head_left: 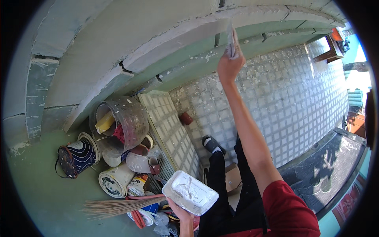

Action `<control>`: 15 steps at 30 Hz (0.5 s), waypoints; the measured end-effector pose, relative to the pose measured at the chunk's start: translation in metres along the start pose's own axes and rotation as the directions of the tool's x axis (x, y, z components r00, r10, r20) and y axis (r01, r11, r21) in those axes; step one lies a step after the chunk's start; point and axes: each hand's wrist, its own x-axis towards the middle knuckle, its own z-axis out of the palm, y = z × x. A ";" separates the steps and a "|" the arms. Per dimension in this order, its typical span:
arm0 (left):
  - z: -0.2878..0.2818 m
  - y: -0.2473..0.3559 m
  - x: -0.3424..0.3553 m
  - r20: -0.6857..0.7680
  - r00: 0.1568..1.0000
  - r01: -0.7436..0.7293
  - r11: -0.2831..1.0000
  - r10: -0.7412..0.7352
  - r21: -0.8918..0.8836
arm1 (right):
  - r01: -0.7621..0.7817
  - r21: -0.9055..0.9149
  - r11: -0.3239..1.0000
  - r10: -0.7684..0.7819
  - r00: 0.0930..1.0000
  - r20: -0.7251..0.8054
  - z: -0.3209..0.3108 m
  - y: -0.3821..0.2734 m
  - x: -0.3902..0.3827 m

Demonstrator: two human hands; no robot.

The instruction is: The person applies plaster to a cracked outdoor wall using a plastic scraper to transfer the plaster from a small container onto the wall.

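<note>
My left hand (181, 210) grips the near-left side of a white plastic tray (210, 201) from below. A layer of white paste (186, 190) covers its inside, pushed into ridges. My right arm stretches far forward, and my right hand (231, 66) is closed around a paste-smeared putty knife (234, 48). Its thin blade points up at the wall's long ledge (173, 33); whether the blade touches I cannot tell. White coating runs along that ledge, broken by dark gaps at its joints.
Below left stand a clear plastic bin (136, 122), a patterned pail (81, 153), a paint bucket (116, 179) and a stick broom (118, 205). A brown cup (185, 118) lies on the tiled floor (276, 106). A dark-topped slab (321, 170) borders the right.
</note>
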 end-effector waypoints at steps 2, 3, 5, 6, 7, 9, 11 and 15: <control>-0.002 -0.002 0.000 0.029 0.999 0.041 0.998 -0.039 -0.049 | -0.034 -0.003 0.999 0.034 0.997 0.069 0.004 0.005 -0.010; -0.002 -0.003 0.001 0.027 0.999 0.039 0.998 -0.038 -0.048 | -0.072 -0.002 0.997 0.072 0.987 0.141 0.011 0.000 -0.018; -0.003 -0.003 0.005 0.004 1.000 0.008 1.000 -0.008 -0.003 | -0.180 0.035 0.983 0.163 0.946 0.282 0.029 -0.018 -0.047; -0.004 -0.004 0.007 0.007 1.000 0.011 1.000 -0.011 -0.002 | -0.004 0.062 0.998 -0.011 0.971 0.240 0.041 -0.020 -0.058; -0.004 -0.006 0.009 0.003 1.000 0.018 1.000 -0.018 -0.006 | 0.173 0.081 0.982 -0.186 0.963 0.195 0.050 -0.021 -0.069; -0.013 -0.003 0.012 -0.010 1.000 0.020 1.000 -0.020 -0.009 | 0.193 0.121 0.974 -0.222 0.927 0.303 0.058 -0.028 -0.098; -0.027 0.002 0.014 -0.006 1.000 0.021 1.000 -0.021 -0.021 | 0.209 0.171 0.963 -0.262 0.875 0.407 0.060 -0.038 -0.116; -0.053 0.016 0.016 -0.038 0.999 0.029 0.999 -0.030 -0.039 | 0.036 0.053 0.998 -0.055 0.909 0.413 0.037 -0.036 -0.109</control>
